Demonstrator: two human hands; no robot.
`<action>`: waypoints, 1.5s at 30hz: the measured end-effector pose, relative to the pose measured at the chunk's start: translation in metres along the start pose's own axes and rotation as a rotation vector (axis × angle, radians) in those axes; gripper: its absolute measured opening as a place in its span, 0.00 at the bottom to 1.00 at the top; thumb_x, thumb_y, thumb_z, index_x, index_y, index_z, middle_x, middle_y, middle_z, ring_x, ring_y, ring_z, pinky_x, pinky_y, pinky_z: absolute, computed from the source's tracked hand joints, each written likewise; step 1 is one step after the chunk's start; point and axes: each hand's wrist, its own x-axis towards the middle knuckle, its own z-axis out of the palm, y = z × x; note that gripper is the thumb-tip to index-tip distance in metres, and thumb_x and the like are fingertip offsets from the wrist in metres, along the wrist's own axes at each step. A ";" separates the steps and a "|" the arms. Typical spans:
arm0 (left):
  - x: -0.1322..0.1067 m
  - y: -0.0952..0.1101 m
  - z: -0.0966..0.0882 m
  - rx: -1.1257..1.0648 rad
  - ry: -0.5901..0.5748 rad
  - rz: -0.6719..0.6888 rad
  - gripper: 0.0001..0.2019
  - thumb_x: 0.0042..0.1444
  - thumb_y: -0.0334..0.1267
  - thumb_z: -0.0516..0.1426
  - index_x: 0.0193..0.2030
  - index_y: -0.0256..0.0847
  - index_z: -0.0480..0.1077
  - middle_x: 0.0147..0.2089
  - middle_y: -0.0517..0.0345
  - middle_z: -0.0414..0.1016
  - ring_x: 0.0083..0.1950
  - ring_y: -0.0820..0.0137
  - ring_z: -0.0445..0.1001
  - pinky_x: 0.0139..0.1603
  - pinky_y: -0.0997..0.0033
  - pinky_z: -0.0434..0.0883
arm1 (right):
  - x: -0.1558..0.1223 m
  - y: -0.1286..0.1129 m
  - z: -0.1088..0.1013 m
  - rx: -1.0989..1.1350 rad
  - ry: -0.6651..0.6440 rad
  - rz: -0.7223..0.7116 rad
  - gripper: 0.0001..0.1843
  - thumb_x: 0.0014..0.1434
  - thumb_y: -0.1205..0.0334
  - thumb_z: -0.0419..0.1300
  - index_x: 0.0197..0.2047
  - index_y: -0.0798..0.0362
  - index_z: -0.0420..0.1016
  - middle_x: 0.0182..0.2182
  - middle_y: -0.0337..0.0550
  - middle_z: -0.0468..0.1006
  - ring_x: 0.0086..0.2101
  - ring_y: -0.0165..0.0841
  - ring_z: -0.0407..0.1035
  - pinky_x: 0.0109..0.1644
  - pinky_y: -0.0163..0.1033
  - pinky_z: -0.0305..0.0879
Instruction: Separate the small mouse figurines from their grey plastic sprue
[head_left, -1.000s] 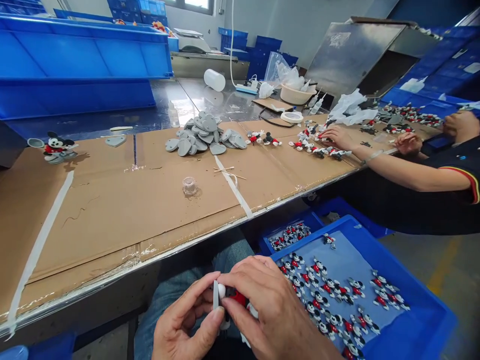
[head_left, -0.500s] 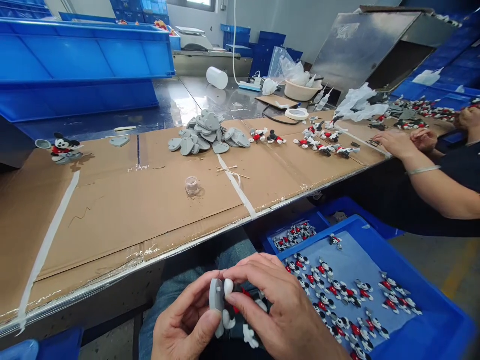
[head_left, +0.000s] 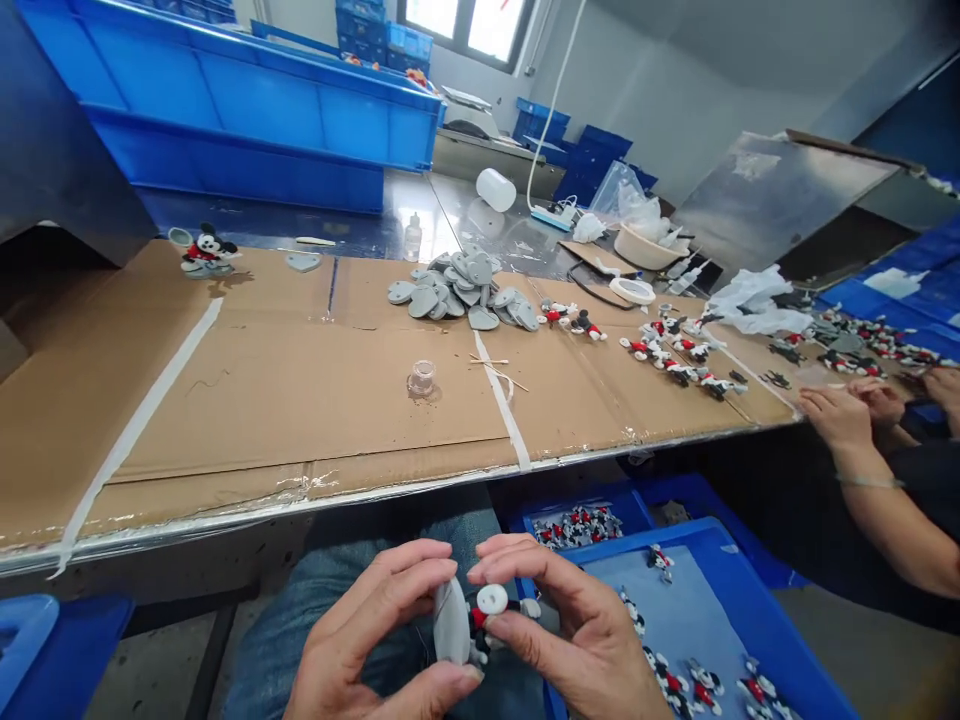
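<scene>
Low above our lap (head_left: 289,615), our left hand (head_left: 367,635), with its fingers bent on the upper side and its thumb stretched below, faces our right hand (head_left: 581,630), whose index finger is arched over its thumb, both in a pinching grip, with their fingertips near but apart.

No readable text, label, brand, number or sign anywhere in view.
</scene>
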 end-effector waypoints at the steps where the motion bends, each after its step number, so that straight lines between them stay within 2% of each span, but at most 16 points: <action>1: 0.000 0.000 0.000 0.006 -0.001 0.016 0.17 0.39 0.43 0.73 0.40 0.50 0.84 0.50 0.49 0.81 0.50 0.54 0.79 0.45 0.70 0.80 | 0.000 0.000 0.000 0.009 -0.002 0.005 0.05 0.56 0.61 0.69 0.38 0.47 0.82 0.39 0.44 0.84 0.48 0.41 0.75 0.54 0.43 0.72; 5: 0.002 0.002 -0.001 -0.057 0.004 -0.010 0.17 0.39 0.41 0.73 0.39 0.49 0.83 0.49 0.51 0.81 0.47 0.57 0.80 0.45 0.71 0.80 | 0.002 -0.005 -0.001 0.029 -0.008 0.070 0.07 0.56 0.59 0.69 0.40 0.45 0.83 0.40 0.42 0.84 0.46 0.39 0.76 0.53 0.40 0.73; 11: 0.007 0.005 -0.003 -0.334 0.019 -0.268 0.21 0.39 0.40 0.73 0.43 0.42 0.81 0.45 0.50 0.83 0.42 0.60 0.82 0.41 0.74 0.79 | 0.001 -0.010 0.006 0.195 0.105 0.118 0.16 0.58 0.54 0.68 0.49 0.45 0.79 0.54 0.46 0.79 0.55 0.41 0.72 0.60 0.45 0.69; 14: 0.010 0.006 -0.001 -0.390 0.070 -0.298 0.21 0.39 0.40 0.74 0.42 0.41 0.80 0.46 0.49 0.83 0.41 0.61 0.82 0.38 0.75 0.78 | -0.001 -0.007 0.012 0.291 0.139 0.168 0.22 0.58 0.51 0.67 0.55 0.45 0.75 0.56 0.48 0.77 0.56 0.42 0.71 0.58 0.45 0.71; 19: 0.014 0.001 -0.002 -0.399 0.077 -0.298 0.20 0.41 0.41 0.73 0.41 0.39 0.79 0.43 0.51 0.82 0.36 0.67 0.81 0.36 0.77 0.77 | -0.004 -0.005 0.021 0.348 0.176 0.289 0.30 0.55 0.48 0.69 0.58 0.47 0.70 0.56 0.51 0.77 0.52 0.43 0.75 0.57 0.48 0.72; 23: 0.016 -0.006 -0.007 -0.375 0.057 -0.347 0.19 0.45 0.43 0.72 0.42 0.37 0.78 0.40 0.52 0.81 0.35 0.69 0.79 0.33 0.79 0.76 | -0.005 -0.004 0.027 0.397 0.225 0.339 0.34 0.54 0.49 0.70 0.61 0.48 0.66 0.50 0.52 0.80 0.50 0.44 0.76 0.54 0.49 0.73; 27: 0.018 -0.010 -0.011 -0.388 0.019 -0.367 0.20 0.48 0.45 0.70 0.45 0.38 0.78 0.42 0.51 0.80 0.38 0.67 0.79 0.35 0.77 0.77 | -0.007 -0.003 0.033 0.429 0.230 0.352 0.34 0.53 0.50 0.71 0.59 0.48 0.67 0.51 0.49 0.80 0.49 0.42 0.77 0.52 0.44 0.74; 30: 0.018 -0.010 -0.012 -0.376 0.003 -0.368 0.21 0.50 0.46 0.69 0.48 0.39 0.78 0.46 0.49 0.81 0.41 0.66 0.79 0.37 0.77 0.77 | -0.008 -0.003 0.034 0.387 0.226 0.358 0.29 0.54 0.49 0.70 0.56 0.47 0.71 0.51 0.49 0.80 0.48 0.42 0.77 0.52 0.44 0.73; 34: 0.015 -0.005 -0.009 -0.378 0.014 -0.357 0.21 0.46 0.43 0.72 0.47 0.41 0.80 0.46 0.50 0.82 0.42 0.65 0.80 0.39 0.78 0.77 | -0.008 0.000 0.031 0.275 0.253 0.294 0.25 0.56 0.48 0.68 0.55 0.46 0.73 0.55 0.49 0.77 0.50 0.42 0.75 0.52 0.43 0.73; 37: 0.011 -0.002 -0.006 -0.384 0.018 -0.352 0.21 0.41 0.40 0.73 0.45 0.43 0.81 0.43 0.52 0.83 0.42 0.63 0.81 0.41 0.76 0.77 | -0.006 0.002 0.025 0.085 0.288 0.194 0.24 0.59 0.51 0.66 0.57 0.43 0.73 0.59 0.45 0.73 0.57 0.40 0.69 0.61 0.44 0.67; 39: 0.008 -0.001 -0.005 -0.353 0.010 -0.329 0.21 0.41 0.40 0.73 0.45 0.43 0.81 0.45 0.51 0.82 0.43 0.62 0.82 0.42 0.75 0.78 | -0.004 0.002 0.019 -0.052 0.241 0.072 0.18 0.61 0.55 0.64 0.55 0.41 0.75 0.58 0.42 0.74 0.59 0.39 0.67 0.63 0.45 0.64; 42: 0.006 -0.002 -0.004 -0.271 0.009 -0.272 0.20 0.41 0.39 0.73 0.44 0.44 0.82 0.50 0.52 0.80 0.44 0.62 0.81 0.43 0.76 0.78 | -0.001 0.000 0.013 -0.199 0.112 -0.086 0.14 0.60 0.60 0.65 0.50 0.40 0.79 0.53 0.40 0.78 0.56 0.39 0.70 0.62 0.46 0.65; 45: 0.006 -0.005 -0.005 -0.234 -0.002 -0.218 0.19 0.42 0.39 0.72 0.44 0.46 0.82 0.53 0.53 0.79 0.45 0.62 0.81 0.45 0.75 0.79 | 0.000 -0.003 0.010 -0.246 0.086 -0.091 0.15 0.59 0.61 0.66 0.50 0.40 0.79 0.53 0.40 0.79 0.55 0.40 0.70 0.63 0.46 0.64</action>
